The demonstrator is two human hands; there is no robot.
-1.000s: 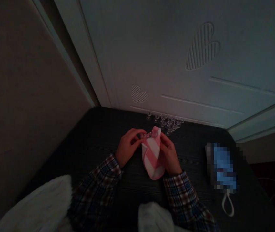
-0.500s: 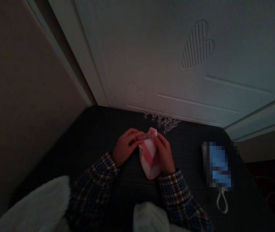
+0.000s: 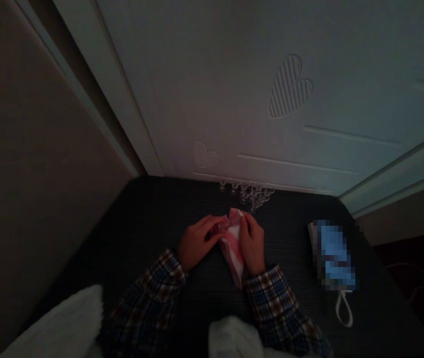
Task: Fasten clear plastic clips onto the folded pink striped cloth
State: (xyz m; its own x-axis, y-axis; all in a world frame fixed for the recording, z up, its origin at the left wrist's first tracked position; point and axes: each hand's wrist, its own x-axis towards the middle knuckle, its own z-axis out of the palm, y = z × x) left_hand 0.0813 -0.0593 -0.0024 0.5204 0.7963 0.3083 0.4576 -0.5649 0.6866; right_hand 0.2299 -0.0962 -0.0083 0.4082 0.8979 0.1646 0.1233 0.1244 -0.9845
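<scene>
Blue object (image 3: 334, 256) pixelated, clear piece (image 3: 222, 226) partly hidden

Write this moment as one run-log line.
left hand: holds clear object | right hand: holds pink-white cloth | beyond: clear pieces on dark table

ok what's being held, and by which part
Left hand: small transparent object, exact part unclear. Right hand: pink-and-white cloth, near its top.

Pink-and-white cloth (image 3: 233, 242), multicoloured plaid sleeves (image 3: 273, 296), black tabletop (image 3: 152, 214), striped hearts (image 3: 289, 92)
</scene>
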